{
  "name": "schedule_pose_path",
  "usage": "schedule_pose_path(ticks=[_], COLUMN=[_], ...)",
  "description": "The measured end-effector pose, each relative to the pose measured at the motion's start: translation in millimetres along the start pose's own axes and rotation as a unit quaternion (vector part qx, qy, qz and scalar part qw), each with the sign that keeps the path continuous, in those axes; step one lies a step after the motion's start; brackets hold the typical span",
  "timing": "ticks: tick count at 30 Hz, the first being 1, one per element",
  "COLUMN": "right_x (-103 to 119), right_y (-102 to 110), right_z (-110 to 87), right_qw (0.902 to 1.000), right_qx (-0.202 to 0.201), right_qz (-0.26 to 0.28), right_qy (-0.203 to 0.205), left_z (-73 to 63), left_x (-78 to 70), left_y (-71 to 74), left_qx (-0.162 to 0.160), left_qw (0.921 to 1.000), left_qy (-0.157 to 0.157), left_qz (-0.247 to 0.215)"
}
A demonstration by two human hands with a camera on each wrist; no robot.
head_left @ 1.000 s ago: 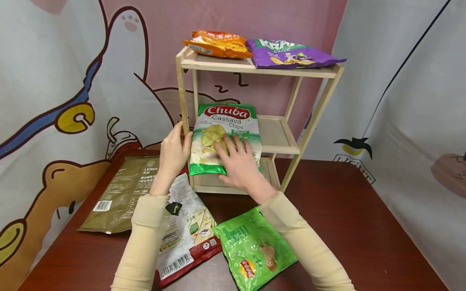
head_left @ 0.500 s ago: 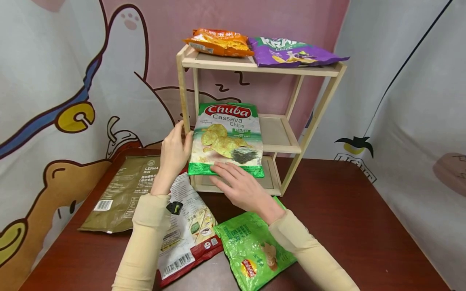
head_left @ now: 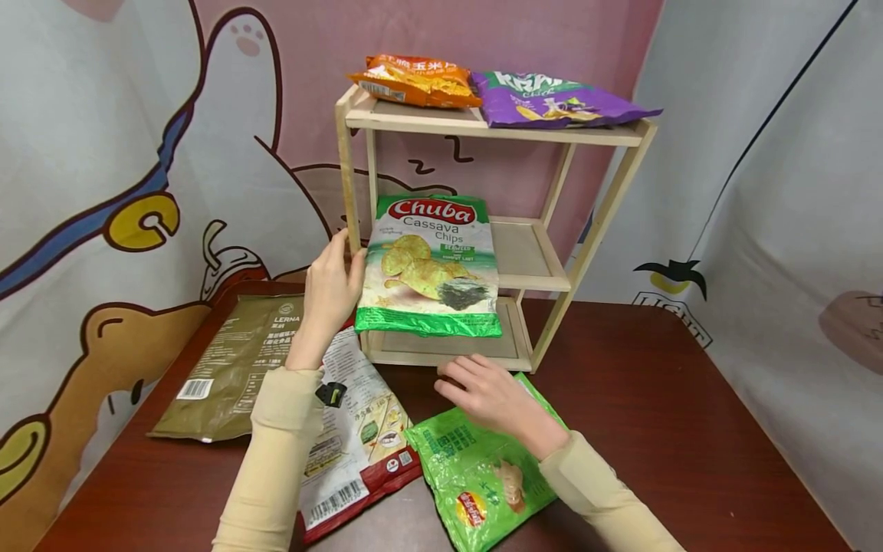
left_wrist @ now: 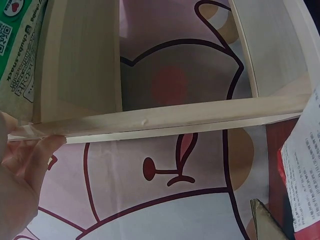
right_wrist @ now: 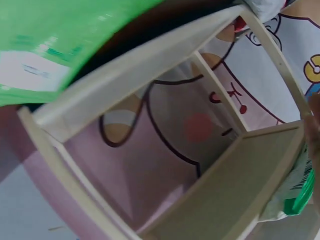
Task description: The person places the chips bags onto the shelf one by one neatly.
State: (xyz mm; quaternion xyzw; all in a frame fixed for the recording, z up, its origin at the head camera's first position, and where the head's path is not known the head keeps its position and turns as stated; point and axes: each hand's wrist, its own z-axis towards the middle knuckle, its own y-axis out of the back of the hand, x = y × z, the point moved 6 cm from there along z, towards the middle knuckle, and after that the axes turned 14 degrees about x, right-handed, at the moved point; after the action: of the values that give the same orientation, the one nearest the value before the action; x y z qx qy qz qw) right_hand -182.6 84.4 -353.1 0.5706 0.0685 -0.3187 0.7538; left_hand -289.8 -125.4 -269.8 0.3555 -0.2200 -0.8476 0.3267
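Nearest, on the table (head_left: 655,399) in front of the rack (head_left: 600,230), the green bag (head_left: 476,471) lies flat, the red bag (head_left: 366,437) meeting its left corner. Over the green bag's far part, just short of the rack, is the right hand (head_left: 491,395). Half a second ago its fingers lay at the bottom edge of the Chuba bag (head_left: 428,268); now it has come away, fingers loosely bent, holding nothing. Whether it touches the green bag cannot be told. The brown bag (head_left: 234,376) lies left of the rack. The left hand (head_left: 333,287) has stayed put, raised, thumb and fingers lightly round the rack's left front post (head_left: 346,176). The Chuba bag leans back on the left half of the rack's middle shelf (head_left: 524,253), lower edge overhanging the front. It has not slipped since being released, so it seems set, though the overhang could let it slide. Farthest, on the rack's top, are the orange bag (head_left: 417,83), left, and the purple bag (head_left: 552,107), right.
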Motion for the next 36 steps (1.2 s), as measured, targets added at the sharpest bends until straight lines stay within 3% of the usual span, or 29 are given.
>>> schedule_pose_path(ticks=[5, 8, 10, 13, 15, 16, 18, 21, 26, 28, 30, 34, 36], right_x=[-2.6, -4.7, -6.8, -9.4, -10.7, -11.3, -12.4, -14.3, -18.6, -20.4, -22.2, -26.7, -29.6], right_y=[-16.7, -31.2, -43.4, -61.5, -70.2, -73.0, -77.2, -80.6, -83.8, -82.8, -80.2, -70.0, -63.5], right_z=[-14.8, -24.7, -32.8, -46.4, -53.6, -55.9, -58.4, -59.5, -59.9, -59.7, -59.6, -60.1, -61.4], right_qw=[0.9935, 0.9781, 0.9564, 0.9071, 0.8765, 0.8659, 0.8553, 0.8511, 0.8357, 0.8359, 0.8455, 0.8817, 0.8945], right_qx=[0.087, 0.164, 0.231, 0.327, 0.363, 0.371, 0.374, 0.369, 0.375, 0.373, 0.365, 0.333, 0.32], right_qz=[0.063, 0.106, 0.148, 0.219, 0.264, 0.281, 0.303, 0.319, 0.333, 0.329, 0.311, 0.234, 0.193], right_qy=[-0.039, -0.071, -0.1, -0.149, -0.175, -0.183, -0.191, -0.195, -0.224, -0.232, -0.235, -0.238, -0.246], left_z=[0.0, 0.0, -0.3, -0.4, -0.3, -0.3, -0.5, -0.8, -0.5, -0.1, 0.2, 0.3, 0.2], left_x=[0.4, 1.0, 1.0, 1.6, 1.9, 1.7, 1.4, 0.7, -0.6, -1.0, -1.0, -1.2, -1.3], left_y=[0.3, 0.7, 1.2, 1.2, 0.9, 0.9, 0.7, -0.4, -1.7, -1.1, -0.5, 0.4, 0.8], left_qx=[0.0, 0.0, 0.0, 0.001, 0.003, 0.003, 0.003, 0.004, 0.006, 0.004, 0.003, 0.004, 0.004], left_qw=[1.0, 1.0, 1.0, 1.0, 1.0, 1.0, 1.0, 1.0, 1.0, 1.0, 1.0, 1.0, 1.0], left_qy=[0.001, 0.003, 0.004, 0.006, 0.006, 0.005, 0.004, 0.003, -0.001, -0.002, -0.003, -0.003, -0.002], left_qz=[0.001, 0.003, 0.005, 0.004, 0.004, 0.003, 0.002, 0.0, 0.003, 0.004, 0.003, 0.0, 0.002])
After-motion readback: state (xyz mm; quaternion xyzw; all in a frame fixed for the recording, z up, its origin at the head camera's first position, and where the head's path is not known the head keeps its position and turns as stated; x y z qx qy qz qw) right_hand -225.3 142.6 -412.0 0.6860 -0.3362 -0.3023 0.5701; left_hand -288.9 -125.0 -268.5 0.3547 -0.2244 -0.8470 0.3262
